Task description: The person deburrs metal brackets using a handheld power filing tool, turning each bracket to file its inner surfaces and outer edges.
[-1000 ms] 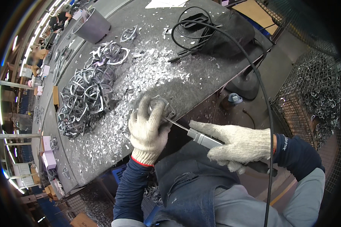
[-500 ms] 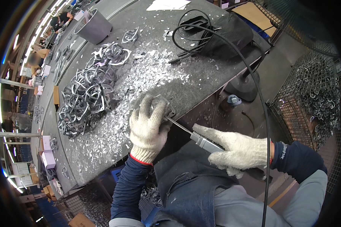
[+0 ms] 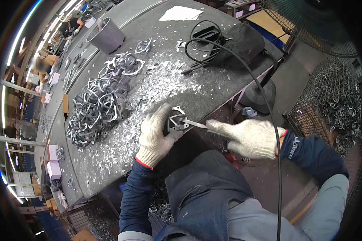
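My left hand (image 3: 153,134), in a white knit glove, grips a small open-framed metal part (image 3: 176,120) at the table's near edge. My fingers lie over its left side, and their tips are partly hidden. In my gloved right hand (image 3: 249,137) is a tool with a slim, flat metal blade (image 3: 195,123), much like a file. My fingers close round its handle, which is mostly hidden, with the forefinger stretched along it. The blade's tip is at the part's right side. Left of my left hand lies a heap of similar metal frames (image 3: 96,106).
Silvery flakes (image 3: 165,80) litter the dark table (image 3: 197,94). A grey bucket (image 3: 106,37) and a black mesh bag (image 3: 241,44) stand farther back. A black cable (image 3: 272,112) hangs past my right arm. Wire baskets (image 3: 309,120) of parts and a fan (image 3: 309,24) are at right.
My right hand has turned, so the tool's grey handle is now mostly covered and the blade shows flat. The metal part has tilted and shows more of its frame.
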